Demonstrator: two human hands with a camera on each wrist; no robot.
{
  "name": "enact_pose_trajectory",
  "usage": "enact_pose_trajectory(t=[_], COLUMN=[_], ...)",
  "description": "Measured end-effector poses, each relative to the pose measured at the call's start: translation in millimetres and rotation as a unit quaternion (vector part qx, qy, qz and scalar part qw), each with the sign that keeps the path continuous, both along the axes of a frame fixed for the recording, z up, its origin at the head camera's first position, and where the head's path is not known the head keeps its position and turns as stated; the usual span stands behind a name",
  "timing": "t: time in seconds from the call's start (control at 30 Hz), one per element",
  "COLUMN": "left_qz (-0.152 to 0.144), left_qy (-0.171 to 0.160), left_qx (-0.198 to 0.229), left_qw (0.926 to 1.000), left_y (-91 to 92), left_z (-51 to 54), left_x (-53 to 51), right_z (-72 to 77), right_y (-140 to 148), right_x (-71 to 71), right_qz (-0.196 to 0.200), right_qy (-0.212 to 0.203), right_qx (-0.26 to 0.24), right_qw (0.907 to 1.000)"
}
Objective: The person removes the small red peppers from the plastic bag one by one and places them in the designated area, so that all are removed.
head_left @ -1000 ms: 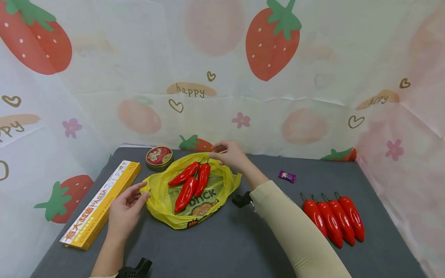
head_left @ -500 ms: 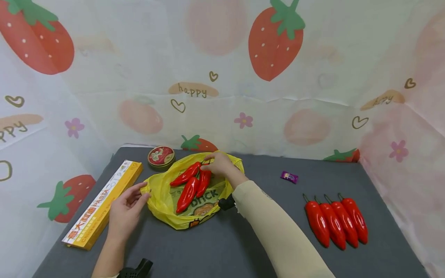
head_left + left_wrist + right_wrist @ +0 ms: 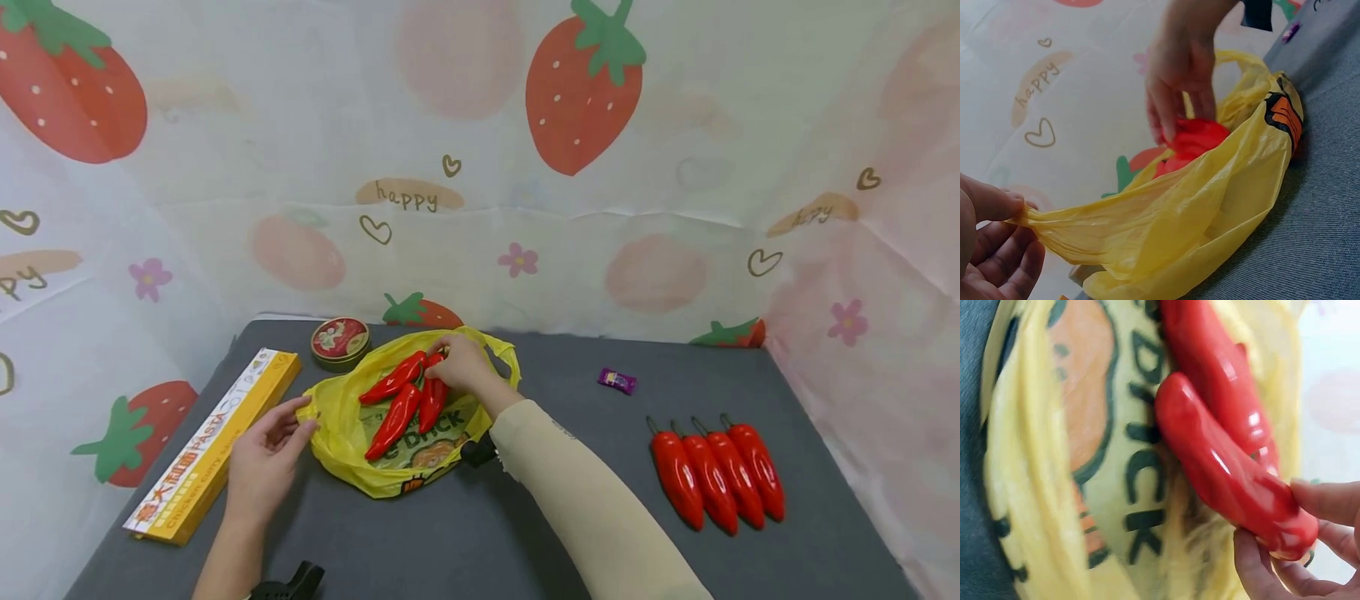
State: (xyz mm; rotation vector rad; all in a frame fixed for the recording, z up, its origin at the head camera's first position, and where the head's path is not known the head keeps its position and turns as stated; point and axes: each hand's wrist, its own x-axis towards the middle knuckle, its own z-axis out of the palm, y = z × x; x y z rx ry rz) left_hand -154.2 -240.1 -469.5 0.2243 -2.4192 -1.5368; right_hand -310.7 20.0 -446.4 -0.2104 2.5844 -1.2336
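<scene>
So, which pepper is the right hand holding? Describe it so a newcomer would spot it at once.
On the grey table, find the open yellow bag. Inside, in the head view, look for the rightmost red pepper. Unlike the other two peppers in there, it is pinched near its stem end by the right hand.

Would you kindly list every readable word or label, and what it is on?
"happy": backdrop, cut off at left, creased at right.
"PASTA": long box; other print too blurred to trust.
"D", an unclear letter, "ICK": yellow bag.
Purple packet and round tin: nothing legible.
</scene>
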Motion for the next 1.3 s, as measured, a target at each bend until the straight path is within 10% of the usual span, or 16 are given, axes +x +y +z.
enact_pose_trajectory(t=[0.57,1.3], left_qz=[0.006,0.003], left_qy=[-0.009,-0.011], left_qx=[-0.002,0.000], left_qw=[0.9999,0.9999], left_y=[1.1,-1.7], left_z=[3.8,-2.0], left_x=[2.9,-1.4], right_z=[44.7,20.6], right_y=[43.5,160.7], right_x=[31.0,97.4], right_qz=[0.023,-0.028], right_qy=[0.054,0.114], right_qx=[-0.114,-0.087], right_qw=[0.9918,0.9893])
